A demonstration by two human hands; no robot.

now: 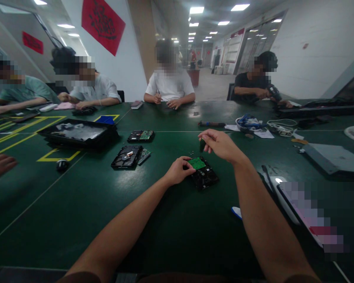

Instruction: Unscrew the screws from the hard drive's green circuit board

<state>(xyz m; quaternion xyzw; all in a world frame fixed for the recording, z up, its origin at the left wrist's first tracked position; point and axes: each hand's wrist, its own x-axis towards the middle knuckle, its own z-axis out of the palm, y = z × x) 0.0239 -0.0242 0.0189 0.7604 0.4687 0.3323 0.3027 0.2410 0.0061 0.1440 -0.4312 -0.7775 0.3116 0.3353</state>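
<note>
A hard drive (205, 177) lies on the green table in front of me, with a bright green circuit board (197, 163) on its upper part. My left hand (179, 170) grips the drive's left edge, thumb and fingers beside the board. Just above the drive's far end, my right hand (216, 144) pinches a small dark green piece (201, 145), whose kind I cannot make out. Tiny screws (191, 153) are scattered beyond the drive. To the left lie a second hard drive (126, 157), a loose circuit board (144, 156) beside it, and a third drive (141, 136).
A black tray (79, 131) stands at the left, near a mouse (62, 165). An electric screwdriver (211, 124) and bundled cables (249, 122) lie farther back. A phone (303, 212) and a grey metal case (336, 157) are at the right. Several people sit around the table.
</note>
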